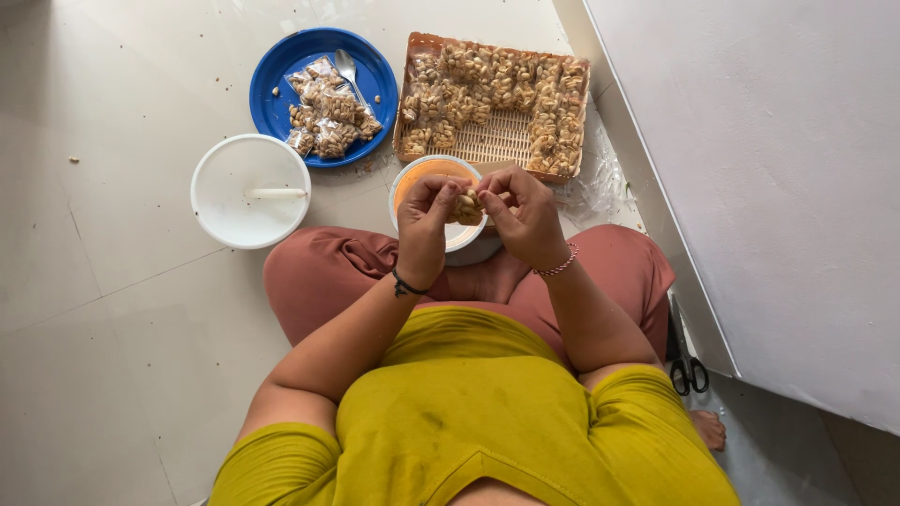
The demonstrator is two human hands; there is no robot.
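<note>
Both hands (473, 215) on nut packet (466, 205)

Only 1 view is given, taken from the head and aimed steeply down. The hands are seen close, with the floor (112, 281) stretching toward 12 o'clock.

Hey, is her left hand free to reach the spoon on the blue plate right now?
Probably not: the left hand and right hand both pinch a small packet. The spoon lies unobstructed.

Pale tiled floor (112, 309) under me. Blue plate (272, 103) sits left of woven tray (410, 94); white lidded tub (250, 191) below plate; black scissors (687, 367) far right of tub, by wall.
</note>
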